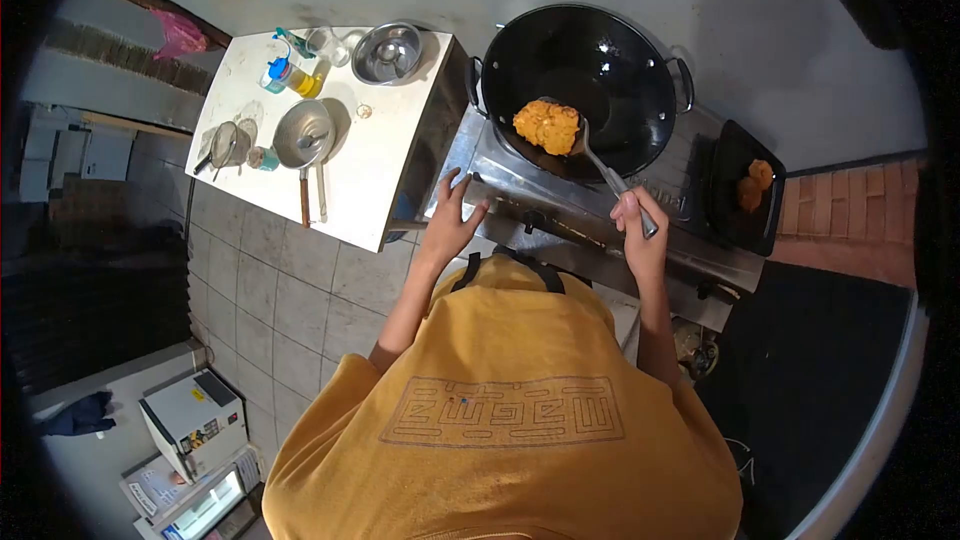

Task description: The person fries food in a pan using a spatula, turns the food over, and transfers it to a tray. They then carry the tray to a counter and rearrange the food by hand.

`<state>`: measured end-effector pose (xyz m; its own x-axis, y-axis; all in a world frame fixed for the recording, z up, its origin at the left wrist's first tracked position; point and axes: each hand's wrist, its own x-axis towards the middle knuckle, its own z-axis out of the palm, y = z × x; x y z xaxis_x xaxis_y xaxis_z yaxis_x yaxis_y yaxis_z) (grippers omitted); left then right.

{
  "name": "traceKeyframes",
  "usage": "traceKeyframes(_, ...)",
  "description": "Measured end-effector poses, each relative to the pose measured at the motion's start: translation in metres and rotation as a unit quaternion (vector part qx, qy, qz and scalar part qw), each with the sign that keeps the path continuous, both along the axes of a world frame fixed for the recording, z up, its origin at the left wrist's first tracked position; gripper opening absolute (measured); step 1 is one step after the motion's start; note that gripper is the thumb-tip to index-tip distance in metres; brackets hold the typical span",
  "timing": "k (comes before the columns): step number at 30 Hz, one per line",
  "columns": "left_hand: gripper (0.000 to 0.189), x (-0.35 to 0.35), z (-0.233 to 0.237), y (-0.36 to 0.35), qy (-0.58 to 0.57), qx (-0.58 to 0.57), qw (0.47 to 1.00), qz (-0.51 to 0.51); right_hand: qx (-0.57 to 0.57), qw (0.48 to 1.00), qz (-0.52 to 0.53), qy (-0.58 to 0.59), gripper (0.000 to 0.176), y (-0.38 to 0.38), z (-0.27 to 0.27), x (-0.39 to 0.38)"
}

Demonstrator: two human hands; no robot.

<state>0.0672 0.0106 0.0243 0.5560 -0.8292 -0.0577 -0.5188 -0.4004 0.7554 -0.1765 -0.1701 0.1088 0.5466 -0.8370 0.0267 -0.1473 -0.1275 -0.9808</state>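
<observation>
My right hand (643, 232) is closed round the handle of a metal spatula (603, 166), which reaches over the near rim of the black wok (570, 40). An orange-brown fried fritter (546, 127) rests on the spatula's head, above the wok's near left part. Dark, shiny oil seems to lie in the wok, though its level is hard to make out. My left hand (455, 223) has its fingers spread and holds nothing. It hovers by the stove's front left edge, near a dark knob (476, 178).
On the steel stove (520, 202), a black pan (722, 180) at the right holds fried pieces (752, 185). The white table (350, 205) at the left carries a saucepan (302, 136), a steel bowl (386, 52), a strainer (226, 144) and a bottle of yellow liquid (303, 83).
</observation>
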Motion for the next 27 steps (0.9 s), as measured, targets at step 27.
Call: traceKeyframes(27, 0.07, -0.012, -0.004, -0.006, -0.133, 0.085, 0.984, -0.085, -0.042, 0.999, 0.01, 0.01, 0.035, 0.007, 0.002, 0.006)
